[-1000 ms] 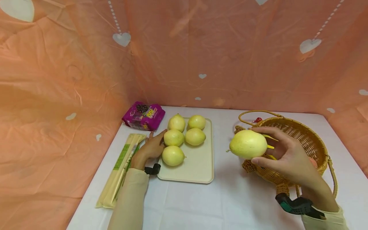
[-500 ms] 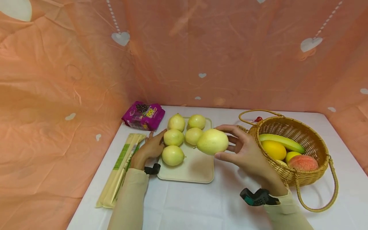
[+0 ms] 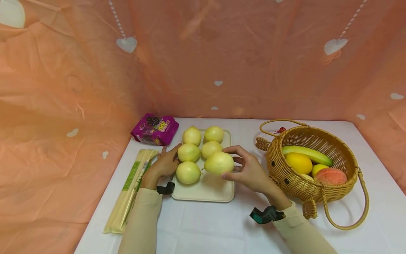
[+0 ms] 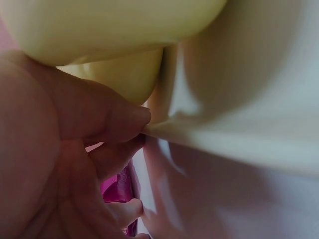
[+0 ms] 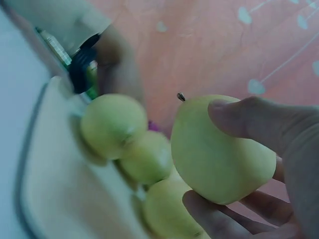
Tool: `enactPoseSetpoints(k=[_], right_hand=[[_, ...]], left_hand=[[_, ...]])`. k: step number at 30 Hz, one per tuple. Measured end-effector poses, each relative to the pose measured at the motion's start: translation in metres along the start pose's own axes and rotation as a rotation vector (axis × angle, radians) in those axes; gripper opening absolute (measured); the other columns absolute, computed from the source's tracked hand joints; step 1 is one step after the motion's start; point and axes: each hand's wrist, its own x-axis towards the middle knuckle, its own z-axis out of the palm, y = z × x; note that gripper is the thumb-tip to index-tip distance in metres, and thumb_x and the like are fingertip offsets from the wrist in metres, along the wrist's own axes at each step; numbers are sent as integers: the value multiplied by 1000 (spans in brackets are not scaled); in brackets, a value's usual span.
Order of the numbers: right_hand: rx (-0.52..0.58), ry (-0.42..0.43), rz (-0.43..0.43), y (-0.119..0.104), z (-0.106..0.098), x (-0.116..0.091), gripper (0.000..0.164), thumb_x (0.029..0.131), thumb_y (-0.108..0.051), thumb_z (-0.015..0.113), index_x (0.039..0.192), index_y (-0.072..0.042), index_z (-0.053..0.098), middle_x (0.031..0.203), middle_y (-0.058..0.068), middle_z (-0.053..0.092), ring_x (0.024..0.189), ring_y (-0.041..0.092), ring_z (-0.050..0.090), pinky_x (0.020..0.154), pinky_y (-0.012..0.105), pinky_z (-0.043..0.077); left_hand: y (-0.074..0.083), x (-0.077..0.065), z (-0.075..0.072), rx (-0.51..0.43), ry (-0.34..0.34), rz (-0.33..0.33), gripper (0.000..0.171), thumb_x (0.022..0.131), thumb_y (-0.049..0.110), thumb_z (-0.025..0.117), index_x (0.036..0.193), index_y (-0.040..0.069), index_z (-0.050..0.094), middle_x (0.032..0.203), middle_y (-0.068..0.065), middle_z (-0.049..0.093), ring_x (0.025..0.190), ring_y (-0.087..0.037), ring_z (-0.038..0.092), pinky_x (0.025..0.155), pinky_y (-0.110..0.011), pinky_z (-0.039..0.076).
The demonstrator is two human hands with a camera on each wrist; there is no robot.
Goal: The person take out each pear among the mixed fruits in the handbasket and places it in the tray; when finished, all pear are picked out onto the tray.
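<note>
Over the right half of a cream tray (image 3: 203,193), my right hand (image 3: 250,173) holds a pale yellow pear (image 3: 219,163) between thumb and fingers. Its stem points left toward the other pears. The right wrist view shows the thumb on one side of this pear (image 5: 219,154) and fingers beneath it. Several more pears sit on the tray, including a front left pear (image 3: 188,173) and a back right pear (image 3: 214,134). At the tray's left side, my left hand (image 3: 164,165) pinches the rim (image 4: 209,144), thumb and finger meeting on it, close against the pears.
To the right stands a wicker basket (image 3: 298,181) with a banana (image 3: 307,153), an orange fruit (image 3: 299,163) and a peach (image 3: 331,176). A red-wrapped candy (image 3: 280,130) lies behind it. Left are a purple snack pack (image 3: 155,129) and a long, slim packet (image 3: 128,192).
My right hand has carried the pear left from in front of the basket to over the tray, and lower. The left hand has stayed at the tray's edge.
</note>
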Motion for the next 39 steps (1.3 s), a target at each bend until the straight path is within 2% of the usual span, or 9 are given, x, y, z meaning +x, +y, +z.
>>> enactPoseSetpoints(k=[4, 9, 14, 25, 32, 39], right_hand=[[-16, 8, 23, 16, 5, 3, 71, 80, 3, 93, 143, -4, 61, 150, 20, 58, 124, 38, 72, 95, 34, 66], [-105, 18, 33, 31, 9, 5, 69, 80, -1, 95, 141, -7, 63, 147, 20, 62, 124, 41, 72, 95, 32, 65], [-149, 28, 48, 36, 12, 4, 68, 80, -3, 95, 140, -12, 63, 147, 17, 62, 126, 41, 72, 96, 30, 64], [-234, 84, 44, 47, 15, 4, 69, 82, -5, 95, 141, -10, 60, 145, 18, 66, 121, 34, 76, 99, 36, 64], [-455, 90, -35, 45, 24, 4, 70, 80, -14, 99, 140, -12, 62, 137, 12, 72, 119, 24, 73, 100, 41, 63], [-489, 116, -58, 48, 31, 5, 73, 82, -18, 99, 145, -10, 61, 138, 9, 72, 119, 22, 73, 99, 42, 62]], left_hand=[[0, 0, 1, -1, 8, 4, 73, 105, 6, 44, 175, 9, 25, 175, -24, 36, 166, -58, -8, 131, -75, -7], [1, 1, 1, -5, 9, 9, 72, 106, 6, 44, 175, 8, 25, 174, -24, 36, 165, -58, -9, 131, -75, -8], [2, 1, 0, -4, 5, 12, 72, 106, 6, 44, 175, 7, 24, 174, -24, 37, 165, -58, -9, 131, -75, -8], [2, 0, 1, -2, 0, 7, 73, 105, 5, 44, 175, 8, 24, 174, -24, 36, 166, -57, -9, 131, -75, -7], [2, 0, 0, -17, -1, 4, 74, 105, 5, 45, 175, 9, 24, 175, -24, 35, 166, -56, -10, 131, -74, -8], [1, -1, 0, -9, 4, 5, 73, 105, 6, 45, 175, 9, 25, 175, -23, 36, 166, -57, -9, 131, -75, -8]])
